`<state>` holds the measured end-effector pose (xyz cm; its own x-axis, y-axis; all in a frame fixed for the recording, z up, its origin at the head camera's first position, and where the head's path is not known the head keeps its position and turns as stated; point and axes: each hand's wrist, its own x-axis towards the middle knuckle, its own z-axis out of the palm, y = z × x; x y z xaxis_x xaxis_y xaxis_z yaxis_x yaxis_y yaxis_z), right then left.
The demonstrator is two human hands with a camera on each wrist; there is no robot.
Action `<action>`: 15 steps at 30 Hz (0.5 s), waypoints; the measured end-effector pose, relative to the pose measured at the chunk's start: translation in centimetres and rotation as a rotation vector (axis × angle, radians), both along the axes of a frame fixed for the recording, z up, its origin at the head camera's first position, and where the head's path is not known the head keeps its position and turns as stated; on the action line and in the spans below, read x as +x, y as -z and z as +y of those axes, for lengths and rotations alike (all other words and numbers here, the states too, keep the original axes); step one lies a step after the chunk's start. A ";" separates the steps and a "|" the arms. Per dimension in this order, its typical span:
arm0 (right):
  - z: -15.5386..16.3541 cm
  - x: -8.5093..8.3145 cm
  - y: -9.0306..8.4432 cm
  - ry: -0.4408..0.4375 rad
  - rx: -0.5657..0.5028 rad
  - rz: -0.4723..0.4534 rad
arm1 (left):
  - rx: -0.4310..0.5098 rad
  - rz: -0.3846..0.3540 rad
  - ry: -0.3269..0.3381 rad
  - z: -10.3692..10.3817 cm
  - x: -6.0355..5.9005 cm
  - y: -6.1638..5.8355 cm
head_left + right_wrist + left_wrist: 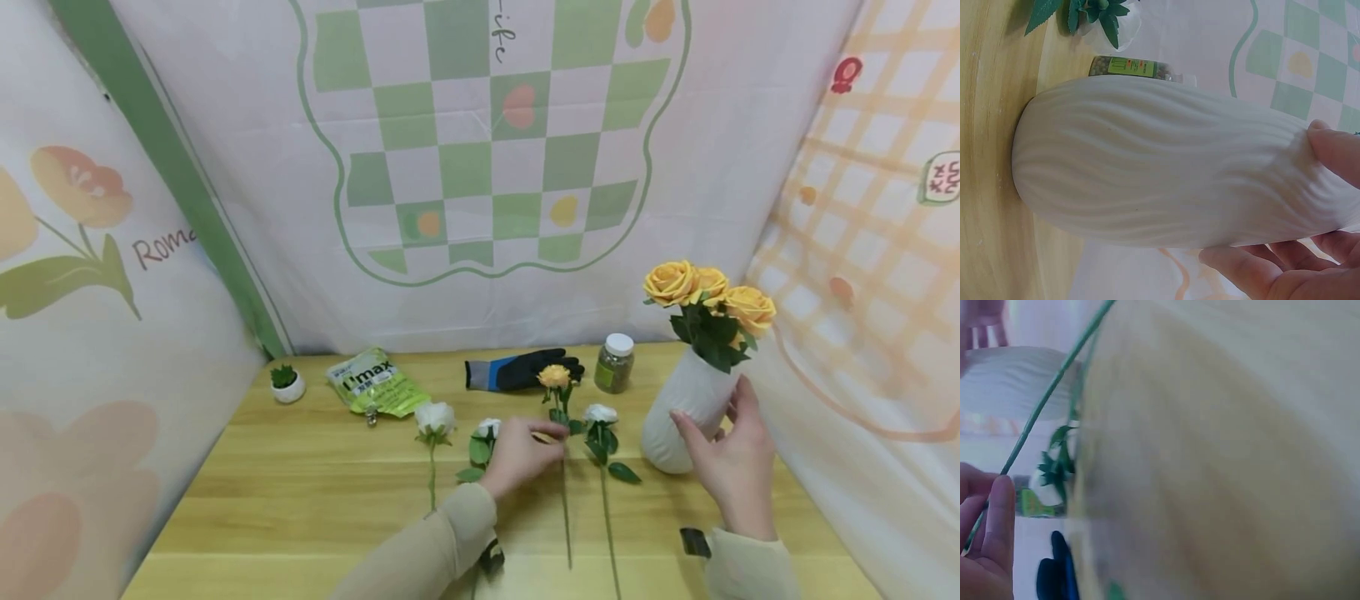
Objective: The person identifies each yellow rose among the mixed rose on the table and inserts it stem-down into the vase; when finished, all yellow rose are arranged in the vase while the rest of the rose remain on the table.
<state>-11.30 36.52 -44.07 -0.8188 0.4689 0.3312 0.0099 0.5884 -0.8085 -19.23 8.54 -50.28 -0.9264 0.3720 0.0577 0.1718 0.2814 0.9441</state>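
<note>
My left hand [521, 458] pinches the green stem of a single small yellow rose [555, 377], raised over the wooden table. In the left wrist view, thumb and fingers close on that stem [1047, 403]; its bloom is out of that view. My right hand [738, 467] grips the white ribbed vase [693, 398] around its upper side, thumb on one side and fingers on the other, as the right wrist view also shows. Several large yellow roses [708, 292] stand in the vase. White roses lie beside the left hand: one to its right [600, 414], one partly hidden behind it [489, 427].
Farther left lies another white rose [435, 421]. Along the back are a small potted succulent [287, 383], a green Umax packet [378, 383], a black and blue glove [521, 371] and a white-lidded jar [615, 364]. Printed cloth [487, 317] hangs behind the table.
</note>
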 end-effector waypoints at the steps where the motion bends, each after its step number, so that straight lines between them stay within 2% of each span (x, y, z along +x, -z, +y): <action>1: 0.0 0.0 0.0 0.000 -0.001 0.000 | 0.027 -0.006 -0.008 0.0 -0.1 -0.4; 7: 0.0 0.1 0.1 0.004 0.004 0.013 | 0.223 -0.089 -0.037 -0.1 -0.8 -2.7; 11: 0.1 0.0 0.0 0.002 0.006 0.011 | 0.318 -0.060 -0.054 0.2 -1.3 -4.6; 15: 0.0 0.1 0.0 -0.002 0.003 0.008 | 0.356 0.012 -0.077 0.7 -1.7 -6.7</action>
<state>-11.20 36.54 -44.06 -0.8172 0.4659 0.3392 0.0022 0.5911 -0.8066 -20.91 9.29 -43.62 -0.9495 0.2554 0.1821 0.1745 -0.0525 0.9833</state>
